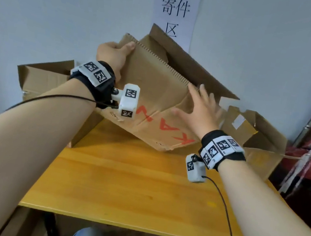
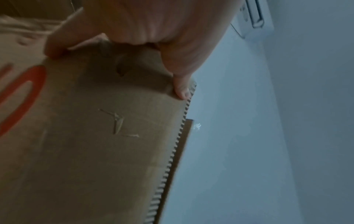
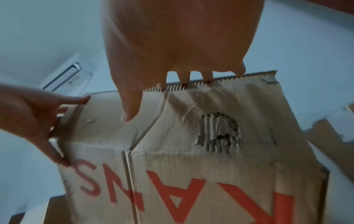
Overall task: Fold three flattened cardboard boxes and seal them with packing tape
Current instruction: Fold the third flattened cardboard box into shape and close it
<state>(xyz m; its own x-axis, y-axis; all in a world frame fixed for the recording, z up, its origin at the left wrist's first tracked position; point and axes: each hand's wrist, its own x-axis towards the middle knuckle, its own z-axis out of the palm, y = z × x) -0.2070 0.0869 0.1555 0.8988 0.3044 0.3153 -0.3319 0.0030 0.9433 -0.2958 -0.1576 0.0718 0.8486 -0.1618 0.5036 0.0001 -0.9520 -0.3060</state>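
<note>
Red-lettered box (image 1: 154, 89) is gripped at its far-left corner by the left hand (image 1: 113, 55); right hand (image 1: 198, 108) is spread flat. The torn flap (image 3: 218, 133) may be ripped further by pressing.

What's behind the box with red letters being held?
Behind the lettered box: a wall sign, its lower part covered, and other cardboard either side. The box's inside is hidden.

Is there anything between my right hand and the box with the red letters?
Nothing visible: the right hand is open with straight fingers at the box flap's upper edge, while the left hand grips its corner.
</note>
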